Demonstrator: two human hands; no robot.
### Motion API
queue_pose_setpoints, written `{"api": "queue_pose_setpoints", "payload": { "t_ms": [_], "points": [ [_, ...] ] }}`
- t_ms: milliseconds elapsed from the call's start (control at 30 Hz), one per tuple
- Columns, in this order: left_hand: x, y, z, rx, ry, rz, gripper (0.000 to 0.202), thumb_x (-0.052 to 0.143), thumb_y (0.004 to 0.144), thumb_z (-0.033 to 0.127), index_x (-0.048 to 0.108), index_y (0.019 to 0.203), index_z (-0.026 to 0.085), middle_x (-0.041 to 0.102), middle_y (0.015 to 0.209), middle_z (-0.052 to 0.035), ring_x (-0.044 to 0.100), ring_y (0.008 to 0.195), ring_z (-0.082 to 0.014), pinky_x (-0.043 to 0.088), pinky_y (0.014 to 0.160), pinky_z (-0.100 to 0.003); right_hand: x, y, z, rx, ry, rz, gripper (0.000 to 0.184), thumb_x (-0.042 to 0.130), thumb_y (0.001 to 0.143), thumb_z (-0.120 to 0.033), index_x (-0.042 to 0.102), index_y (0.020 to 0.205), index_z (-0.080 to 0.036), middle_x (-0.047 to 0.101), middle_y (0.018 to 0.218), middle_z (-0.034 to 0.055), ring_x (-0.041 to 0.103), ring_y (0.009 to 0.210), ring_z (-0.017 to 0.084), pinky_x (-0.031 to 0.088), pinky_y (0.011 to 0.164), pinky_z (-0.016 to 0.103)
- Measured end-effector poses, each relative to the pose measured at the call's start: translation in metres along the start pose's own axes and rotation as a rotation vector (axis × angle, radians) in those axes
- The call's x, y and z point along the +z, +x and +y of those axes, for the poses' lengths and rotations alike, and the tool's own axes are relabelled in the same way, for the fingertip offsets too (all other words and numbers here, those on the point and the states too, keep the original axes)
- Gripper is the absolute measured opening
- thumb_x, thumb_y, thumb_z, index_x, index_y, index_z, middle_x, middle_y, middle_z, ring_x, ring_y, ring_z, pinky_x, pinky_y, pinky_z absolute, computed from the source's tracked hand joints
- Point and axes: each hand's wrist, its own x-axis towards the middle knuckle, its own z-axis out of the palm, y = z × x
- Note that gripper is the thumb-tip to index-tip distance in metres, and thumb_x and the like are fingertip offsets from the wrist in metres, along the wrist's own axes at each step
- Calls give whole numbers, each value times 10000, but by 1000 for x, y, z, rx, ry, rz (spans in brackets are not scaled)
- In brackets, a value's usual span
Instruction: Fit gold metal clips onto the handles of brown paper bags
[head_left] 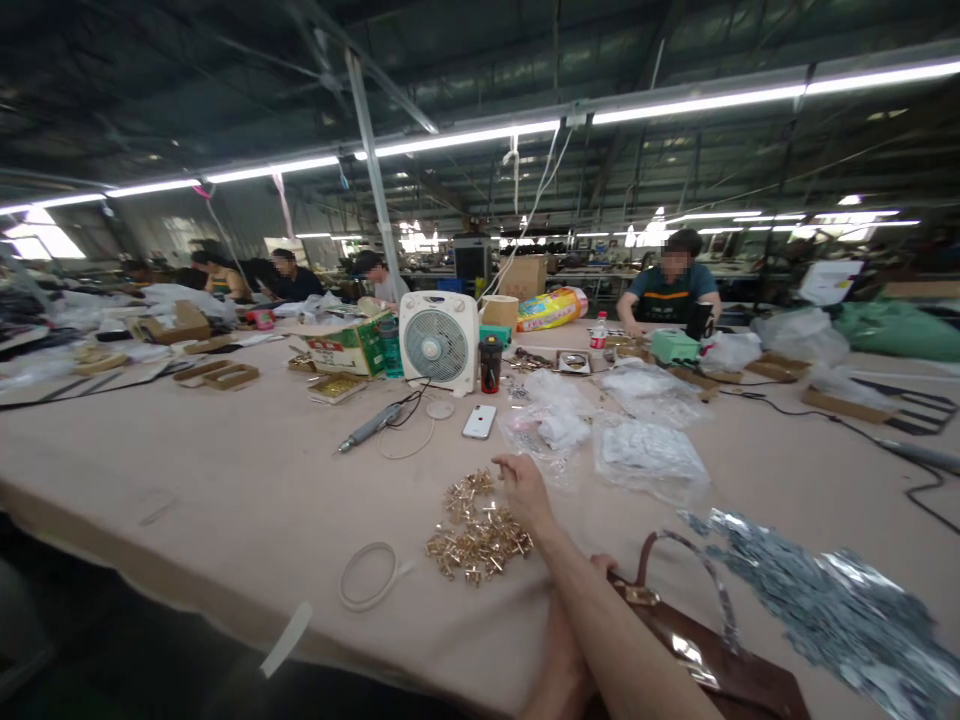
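My right hand [525, 490] reaches over the far right edge of a loose pile of small gold-coloured metal fittings [480, 545]. Its thumb and index finger are stretched out, a little apart, with nothing visible between them. Below my right forearm, a brown leather handbag [675, 630] lies tilted, its looped handle toward the right and shiny metal hardware on it. My left hand [602, 564] is at the bag's near-left corner, closed on its edge; the crossing right forearm hides most of it.
A heap of silvery flat pieces [832, 590] spreads at right. Beyond the pile are a white phone [479, 421], a corded screwdriver [369, 428], a fan [438, 340], a dark bottle [490, 364] and plastic bags [649, 455]. A pale ring [368, 576] lies left. Several people work farther back.
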Motion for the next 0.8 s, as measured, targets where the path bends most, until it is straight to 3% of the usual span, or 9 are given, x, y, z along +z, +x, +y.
{"api": "queue_pose_setpoints", "payload": {
  "t_ms": [133,267,400,500,567,667,733,800],
  "points": [
    [-5,3,-3,153,176,-11,502,668,840,384,669,1319,237,765,1011,-63,670,923,-277,511,893,-355,-9,-8,-12,85,253,64,322,527,931,-410,754,1002,-193,708,930,54,692,753,169,590,747,320],
    [-4,17,-14,185,112,43,485,678,814,318,692,1293,241,777,1065,-63,702,944,-275,529,899,-360,-28,-22,-27,147,471,149,380,594,915,-500,738,1051,-177,715,814,24,698,768,158,602,781,308],
    [-2,26,-15,200,47,103,313,636,862,300,728,1140,191,788,978,-99,722,900,-264,549,824,-342,-63,-58,-54,114,616,214,367,781,820,-498,741,1037,-205,740,870,19,704,808,160,599,831,311],
    [-2,25,-9,206,75,129,294,671,850,291,720,1130,215,782,925,-79,715,849,-251,534,759,-314,-101,-98,-69,14,618,284,283,797,865,-435,761,1047,-221,770,960,43,726,896,183,595,874,331],
    [-2,22,-5,212,78,135,352,666,857,283,688,1204,228,780,964,-52,712,864,-234,528,768,-302,-127,-125,-67,-18,529,431,286,814,867,-398,764,1098,-237,776,1045,52,728,947,188,589,877,323],
    [-2,20,-3,209,58,145,344,636,902,329,677,1226,221,771,948,-24,701,855,-209,521,784,-296,-157,-161,-47,56,444,664,313,839,845,-384,764,1107,-229,777,1067,64,725,947,189,584,859,317],
    [-3,19,-3,202,28,160,341,604,946,402,690,1217,214,759,911,-16,691,838,-199,518,794,-300,-167,-181,-29,147,414,725,321,839,837,-419,763,1073,-214,779,1026,72,723,897,195,588,796,315],
    [-5,20,-4,205,-20,178,356,576,973,449,705,1198,206,757,926,-23,688,861,-196,522,829,-308,-168,-195,-14,231,373,690,360,840,821,-465,765,1050,-198,777,962,74,715,821,200,586,724,312]
  ]
}}
